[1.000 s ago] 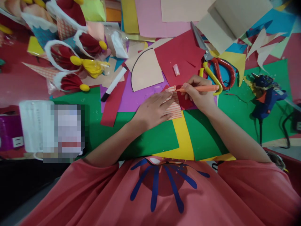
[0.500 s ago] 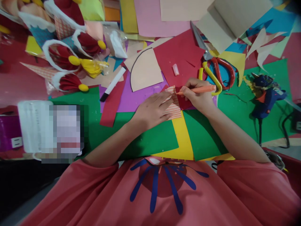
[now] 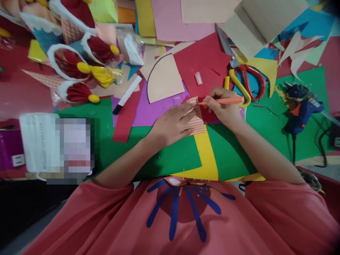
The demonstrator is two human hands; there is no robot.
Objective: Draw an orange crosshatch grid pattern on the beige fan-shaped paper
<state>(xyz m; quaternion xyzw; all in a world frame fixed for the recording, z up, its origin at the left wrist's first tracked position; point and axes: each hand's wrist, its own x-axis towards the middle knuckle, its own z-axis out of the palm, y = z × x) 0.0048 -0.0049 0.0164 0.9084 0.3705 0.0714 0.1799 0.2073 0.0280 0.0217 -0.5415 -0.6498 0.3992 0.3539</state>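
Under the spread fingers of my left hand (image 3: 174, 122) lies a pale piece of paper (image 3: 198, 124) with orange stripes, partly covered by that hand. My right hand (image 3: 221, 106) is closed around an orange marker (image 3: 230, 100), whose tip touches the paper near its upper right edge. A small pinkish-white marker cap (image 3: 198, 78) rests on a red sheet (image 3: 196, 56) just beyond. Behind my left hand is a beige paper piece (image 3: 166, 79) with a black curved line. A white marker with a black cap (image 3: 127, 94) lies to its left.
Scissors (image 3: 235, 65) with red and yellow handles lie beyond my right hand. A blue glue gun (image 3: 302, 111) with a cord sits at the right. Several paper cones with red pleats (image 3: 77, 92) stand and lie at the upper left. A green sheet (image 3: 170, 156) covers the near side.
The orange marker's tip has shifted slightly left along the striped paper's upper edge. My left hand stays in place.
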